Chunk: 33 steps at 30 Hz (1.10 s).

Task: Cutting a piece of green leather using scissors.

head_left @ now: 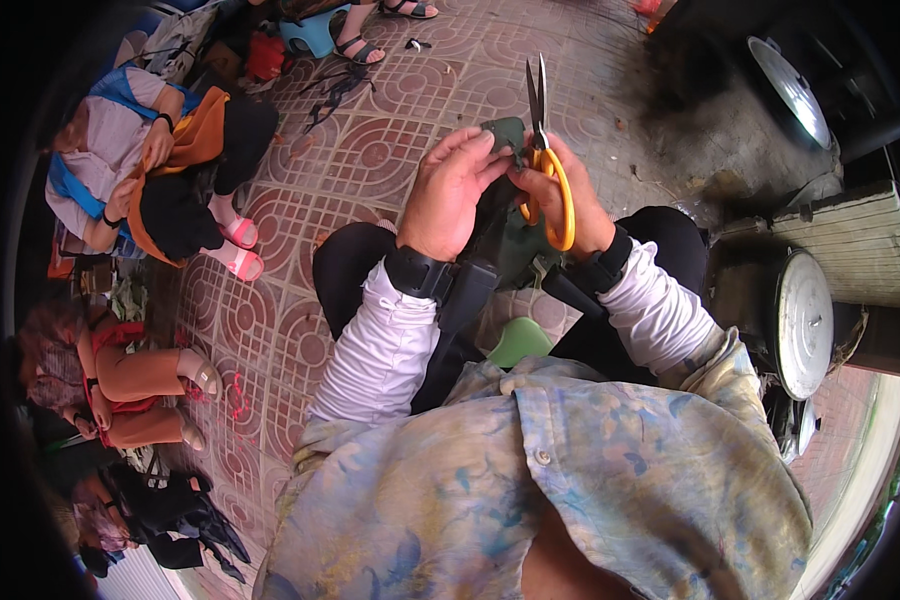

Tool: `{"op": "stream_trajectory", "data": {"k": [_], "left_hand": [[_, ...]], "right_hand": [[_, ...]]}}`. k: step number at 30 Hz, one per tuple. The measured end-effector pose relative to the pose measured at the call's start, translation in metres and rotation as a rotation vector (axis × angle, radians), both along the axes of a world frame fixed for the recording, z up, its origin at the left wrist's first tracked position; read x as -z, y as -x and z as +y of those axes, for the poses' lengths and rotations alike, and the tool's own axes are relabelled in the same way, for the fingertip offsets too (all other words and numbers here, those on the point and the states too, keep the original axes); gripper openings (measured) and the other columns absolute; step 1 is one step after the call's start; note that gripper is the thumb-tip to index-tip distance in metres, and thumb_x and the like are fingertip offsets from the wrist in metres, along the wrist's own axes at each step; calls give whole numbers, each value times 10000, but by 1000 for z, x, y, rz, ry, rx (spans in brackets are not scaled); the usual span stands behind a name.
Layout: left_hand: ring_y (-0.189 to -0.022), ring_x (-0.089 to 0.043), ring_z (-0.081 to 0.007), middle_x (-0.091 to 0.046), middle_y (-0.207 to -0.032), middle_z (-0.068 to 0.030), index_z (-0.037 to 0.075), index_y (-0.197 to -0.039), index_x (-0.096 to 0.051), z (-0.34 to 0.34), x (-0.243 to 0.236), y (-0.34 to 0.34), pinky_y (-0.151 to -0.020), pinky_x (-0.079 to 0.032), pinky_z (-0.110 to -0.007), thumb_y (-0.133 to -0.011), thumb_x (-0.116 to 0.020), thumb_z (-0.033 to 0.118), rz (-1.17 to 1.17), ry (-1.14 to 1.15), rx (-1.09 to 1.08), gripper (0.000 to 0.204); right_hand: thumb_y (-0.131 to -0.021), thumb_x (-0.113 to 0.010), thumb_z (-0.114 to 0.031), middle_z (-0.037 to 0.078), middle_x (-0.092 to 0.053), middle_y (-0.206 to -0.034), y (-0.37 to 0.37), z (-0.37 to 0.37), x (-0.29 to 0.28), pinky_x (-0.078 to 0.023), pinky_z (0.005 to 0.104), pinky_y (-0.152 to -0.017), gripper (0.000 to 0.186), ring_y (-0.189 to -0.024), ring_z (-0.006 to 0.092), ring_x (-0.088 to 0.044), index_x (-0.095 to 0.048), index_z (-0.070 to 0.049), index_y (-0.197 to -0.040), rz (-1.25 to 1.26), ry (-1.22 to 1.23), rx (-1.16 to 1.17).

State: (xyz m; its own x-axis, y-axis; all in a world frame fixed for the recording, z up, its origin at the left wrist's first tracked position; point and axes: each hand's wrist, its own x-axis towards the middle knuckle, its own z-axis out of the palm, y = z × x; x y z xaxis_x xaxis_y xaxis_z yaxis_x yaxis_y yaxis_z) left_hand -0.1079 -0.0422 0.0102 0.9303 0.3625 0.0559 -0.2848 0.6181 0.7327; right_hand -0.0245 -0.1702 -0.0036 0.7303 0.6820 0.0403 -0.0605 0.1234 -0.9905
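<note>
In front of me, my left hand (442,200) is closed, pinching a dark green piece of cloth (507,132) between thumb and fingers. My right hand (582,205) is wrapped around scissors (541,137) with yellow handles. Their blades point away from me and stand slightly apart, just right of the cloth. The right thumb and fingertips are close to the cloth's edge; whether they also pinch it I cannot tell. More dark green material (520,248) hangs below my hands, between my knees.
A light green plastic object (520,342) shows between my legs. Lidded pots (805,325) and a sooty stove area stand to the right. On the left sit several people, one handling orange cloth (198,135). Dark scraps (340,95) lie on the patterned tiles (375,150).
</note>
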Motion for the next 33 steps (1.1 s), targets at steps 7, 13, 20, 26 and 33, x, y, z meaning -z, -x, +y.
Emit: {"op": "stream_trajectory", "data": {"k": [7,13,20,26,33], "left_hand": [[-1096,-560,-271,-602,-1111,-146,14,-1060,-546,43,-21,-32,-951,-429,-430,-946,-490,199,49,-174,7,224],[-1084,-565,-241,-606,-1099,-110,21,-1127,-533,54,26,-36,-898,-444,-387,-952,-496,292,276,-72,91,325],[-1018,-565,-171,-593,-1091,-84,14,-1130,-541,56,24,-45,-876,-441,-328,-914,-580,328,412,-294,249,383],[-957,-533,-108,-576,-1046,-30,-2,-1149,-530,54,40,-44,-881,-410,-261,-863,-643,161,379,-602,375,348],[-890,-624,-182,-655,-916,-70,-40,-1075,-596,37,71,-37,-775,-476,-291,-876,-608,251,369,-1052,453,352]], "right_hand": [[-834,-589,-65,53,-515,-921,-43,26,-43,-506,251,-624,312,-784,136,-547,-471,-28,-1120,102,0,-99],[-842,-554,-88,32,-520,-842,-85,32,3,-498,271,-588,309,-645,139,-567,-508,-34,-1143,247,-47,-138],[-838,-547,-80,33,-516,-827,-104,37,5,-506,285,-590,296,-611,181,-586,-512,-34,-1129,442,-133,-116],[-840,-557,-94,34,-509,-834,-98,35,-2,-507,283,-594,299,-603,188,-597,-507,-35,-1129,429,-126,-153],[-843,-566,-94,40,-519,-852,-91,29,-6,-516,274,-605,301,-603,178,-604,-505,-39,-1132,409,-174,-178]]}}
